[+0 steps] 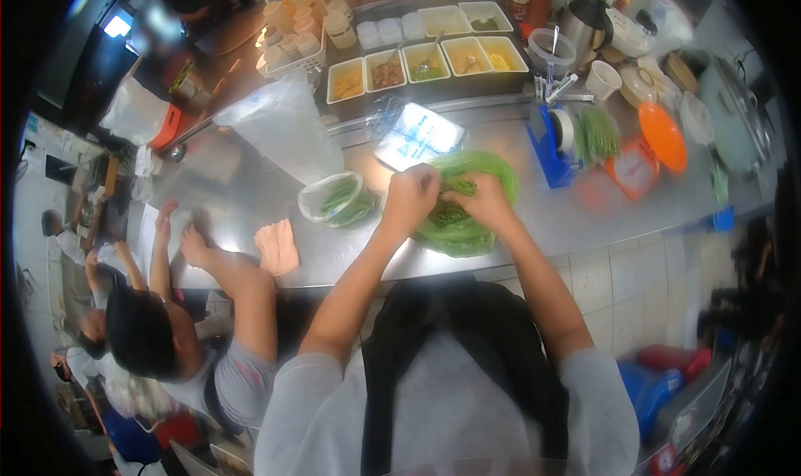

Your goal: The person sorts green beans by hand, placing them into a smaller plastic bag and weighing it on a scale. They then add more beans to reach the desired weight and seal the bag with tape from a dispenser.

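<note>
A green plastic bag [471,241] lies open on the steel counter in front of me, with thin green vegetable stalks [449,215] inside. My left hand [412,196] is at its left side, fingers bent and pressed together; what they pinch is hidden. Over the bag's opening, my right hand [486,201] closes its thumb and fingers on some green stalks. To the left stands a clear bag of long green vegetables [340,199]. Just behind my hands lies a white and blue plastic packet [420,136].
Food trays [425,63] line the counter's back. On the right are a blue tape dispenser [546,146], green bundles [596,134] and an orange scale [632,169]. A pink cloth [277,247] lies left, near a co-worker's hands [193,244]. A large clear bag [284,125] stands behind.
</note>
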Action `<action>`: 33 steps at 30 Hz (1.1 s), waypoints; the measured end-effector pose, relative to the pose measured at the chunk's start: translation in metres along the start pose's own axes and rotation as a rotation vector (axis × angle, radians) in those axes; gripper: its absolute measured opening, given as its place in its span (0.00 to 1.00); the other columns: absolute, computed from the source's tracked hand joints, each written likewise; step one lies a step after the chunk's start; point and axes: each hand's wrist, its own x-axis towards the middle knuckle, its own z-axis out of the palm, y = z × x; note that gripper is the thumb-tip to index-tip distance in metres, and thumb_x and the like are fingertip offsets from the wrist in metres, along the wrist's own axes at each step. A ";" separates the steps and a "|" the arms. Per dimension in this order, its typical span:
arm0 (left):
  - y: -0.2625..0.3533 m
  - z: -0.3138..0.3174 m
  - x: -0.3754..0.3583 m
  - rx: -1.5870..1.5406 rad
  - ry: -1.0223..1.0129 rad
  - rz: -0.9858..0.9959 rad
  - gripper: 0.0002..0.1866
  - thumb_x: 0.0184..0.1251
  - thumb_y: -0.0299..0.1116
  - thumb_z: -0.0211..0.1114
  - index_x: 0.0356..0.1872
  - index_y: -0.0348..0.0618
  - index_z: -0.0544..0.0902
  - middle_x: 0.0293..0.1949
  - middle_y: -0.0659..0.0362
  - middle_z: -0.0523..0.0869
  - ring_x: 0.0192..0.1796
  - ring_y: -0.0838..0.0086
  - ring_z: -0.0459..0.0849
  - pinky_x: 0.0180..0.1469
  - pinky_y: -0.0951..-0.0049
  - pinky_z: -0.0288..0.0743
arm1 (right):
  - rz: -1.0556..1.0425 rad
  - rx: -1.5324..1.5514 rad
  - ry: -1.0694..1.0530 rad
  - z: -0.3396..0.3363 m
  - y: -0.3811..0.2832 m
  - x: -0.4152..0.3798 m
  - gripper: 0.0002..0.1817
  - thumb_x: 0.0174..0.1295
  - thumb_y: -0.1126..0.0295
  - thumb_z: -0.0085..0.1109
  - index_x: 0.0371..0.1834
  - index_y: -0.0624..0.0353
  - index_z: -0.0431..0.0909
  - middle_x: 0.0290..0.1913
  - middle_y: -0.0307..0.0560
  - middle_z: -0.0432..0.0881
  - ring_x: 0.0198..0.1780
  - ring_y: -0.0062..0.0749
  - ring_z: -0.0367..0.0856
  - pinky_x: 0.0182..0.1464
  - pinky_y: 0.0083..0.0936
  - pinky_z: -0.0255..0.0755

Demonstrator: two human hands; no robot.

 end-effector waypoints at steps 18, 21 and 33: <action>-0.008 0.003 -0.007 -0.686 -0.259 -0.463 0.12 0.58 0.27 0.63 0.41 0.31 0.80 0.33 0.56 0.83 0.37 0.77 0.79 0.41 0.78 0.73 | 0.169 0.456 0.210 -0.009 -0.020 0.011 0.12 0.45 0.69 0.70 0.33 0.57 0.79 0.27 0.35 0.79 0.20 0.15 0.68 0.21 0.14 0.60; 0.000 0.001 -0.005 -0.480 -0.241 -0.409 0.09 0.57 0.28 0.64 0.36 0.34 0.83 0.27 0.58 0.83 0.33 0.75 0.81 0.38 0.76 0.74 | 0.249 0.449 0.207 -0.015 -0.031 0.008 0.12 0.45 0.69 0.69 0.32 0.58 0.79 0.29 0.38 0.80 0.25 0.21 0.72 0.26 0.17 0.64; -0.001 -0.004 0.000 -0.319 -0.031 -0.196 0.07 0.51 0.24 0.65 0.32 0.36 0.84 0.31 0.50 0.85 0.32 0.63 0.83 0.37 0.70 0.74 | -0.097 0.132 0.160 -0.002 -0.011 0.008 0.14 0.53 0.65 0.64 0.39 0.63 0.80 0.34 0.48 0.82 0.36 0.35 0.79 0.42 0.27 0.70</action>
